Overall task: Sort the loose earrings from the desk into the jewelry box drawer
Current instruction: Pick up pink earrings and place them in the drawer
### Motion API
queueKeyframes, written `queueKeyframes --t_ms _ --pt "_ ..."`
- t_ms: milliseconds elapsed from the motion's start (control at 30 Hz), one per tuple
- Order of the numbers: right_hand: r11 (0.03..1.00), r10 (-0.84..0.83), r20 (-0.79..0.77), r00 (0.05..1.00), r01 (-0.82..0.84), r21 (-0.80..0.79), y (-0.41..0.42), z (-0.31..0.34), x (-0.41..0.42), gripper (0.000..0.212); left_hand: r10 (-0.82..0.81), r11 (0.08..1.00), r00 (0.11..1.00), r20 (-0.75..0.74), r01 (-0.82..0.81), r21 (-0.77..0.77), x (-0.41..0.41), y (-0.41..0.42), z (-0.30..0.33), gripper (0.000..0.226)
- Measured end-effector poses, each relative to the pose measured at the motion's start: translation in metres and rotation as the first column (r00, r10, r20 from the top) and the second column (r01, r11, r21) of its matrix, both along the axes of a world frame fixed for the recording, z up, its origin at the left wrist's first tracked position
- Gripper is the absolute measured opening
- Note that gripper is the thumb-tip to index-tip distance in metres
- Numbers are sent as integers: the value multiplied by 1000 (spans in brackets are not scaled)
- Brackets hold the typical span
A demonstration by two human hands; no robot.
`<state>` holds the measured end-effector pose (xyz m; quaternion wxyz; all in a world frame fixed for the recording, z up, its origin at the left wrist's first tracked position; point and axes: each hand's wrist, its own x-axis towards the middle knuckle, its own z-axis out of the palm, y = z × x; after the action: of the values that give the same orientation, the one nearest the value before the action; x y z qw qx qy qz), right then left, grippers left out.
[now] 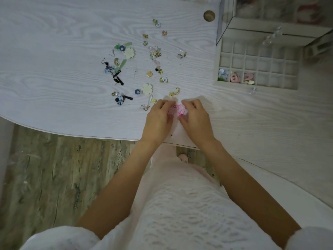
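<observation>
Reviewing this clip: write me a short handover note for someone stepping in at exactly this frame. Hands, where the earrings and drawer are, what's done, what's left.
Left hand and right hand: both at the near desk edge, fingers curled round a pair of pink flower earrings held between them.
Jewelry box drawer: pulled open on the right, a grid of compartments.
Done: three compartments in the near row hold pieces; the others look unfilled.
Left: place the pink pair, then sort the loose earrings spread over the desk, including two cream flower ones, dark bow ones and several small gold ones.
</observation>
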<state>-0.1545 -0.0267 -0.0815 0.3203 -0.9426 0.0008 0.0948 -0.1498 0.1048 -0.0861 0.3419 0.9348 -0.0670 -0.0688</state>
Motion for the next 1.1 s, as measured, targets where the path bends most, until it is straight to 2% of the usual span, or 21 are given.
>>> queueKeyframes --t_ms 133,367,533,700,800,933,1100 --pt "998 0 3 1000 0 -57 6 4 9 25 28 999 999 -23 -29 -18 4 -4 2 30" --pt "995 35 -72 997 -42 -96 0 3 21 24 24 989 998 -64 -33 -144 8 -3 2 30" --pt "996 -67 -51 996 70 53 -4 1 15 25 111 917 955 -276 -206 -341 10 -1 3 26" --pt "957 -150 -22 988 150 249 -8 4 4 17 176 846 919 -353 -325 -423 8 -14 4 12" --pt "919 -233 -17 972 225 323 -32 11 -1 21 112 839 926 -361 -283 -465 15 -34 11 11" --pt "793 -425 -65 903 406 454 -89 29 -2 26 -6 819 928 -372 -209 -535 39 -86 26 16" --pt "702 -609 -19 793 551 450 -161 38 21 22 -79 843 964 -254 -72 -533 79 -175 34 16"
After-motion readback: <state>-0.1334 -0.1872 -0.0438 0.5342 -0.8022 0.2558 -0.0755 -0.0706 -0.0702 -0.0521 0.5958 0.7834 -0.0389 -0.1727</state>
